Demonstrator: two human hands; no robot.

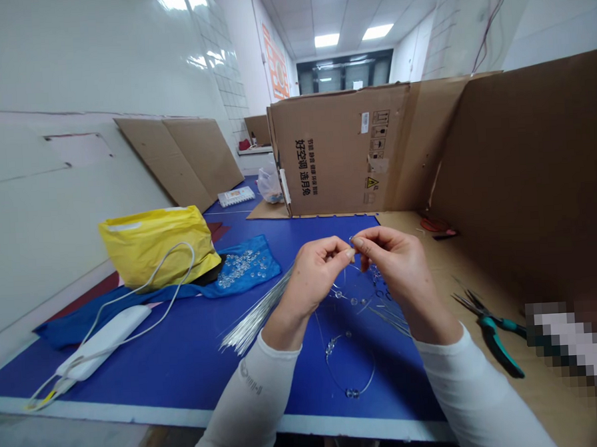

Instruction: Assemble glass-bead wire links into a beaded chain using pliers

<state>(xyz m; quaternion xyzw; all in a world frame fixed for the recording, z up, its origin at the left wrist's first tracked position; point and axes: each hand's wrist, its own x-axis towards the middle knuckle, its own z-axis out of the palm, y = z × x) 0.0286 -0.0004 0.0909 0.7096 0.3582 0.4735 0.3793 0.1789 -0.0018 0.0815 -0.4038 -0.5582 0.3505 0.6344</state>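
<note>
My left hand (319, 270) and my right hand (396, 258) meet fingertip to fingertip above the blue table. Both are closed in a pinch on a thin wire, whose tiny end shows between the fingertips. Just below them, a curved wire with clear beads (353, 301) is partly hidden by my hands; I cannot tell whether it hangs or lies. Nearer the front edge lies a wire loop (373, 366) strung with several clear beads. A bundle of straight silvery wires (256, 319) lies beside my left wrist, and more wires (391, 317) lie by my right forearm.
Loose clear beads (245, 266) sit on a blue cloth (264, 248) at left, near a yellow bag (159, 247) and a white power strip (107, 343) with its cord. Green-handled pliers (500, 346) lie on cardboard at right. A large cardboard box (339, 154) stands behind.
</note>
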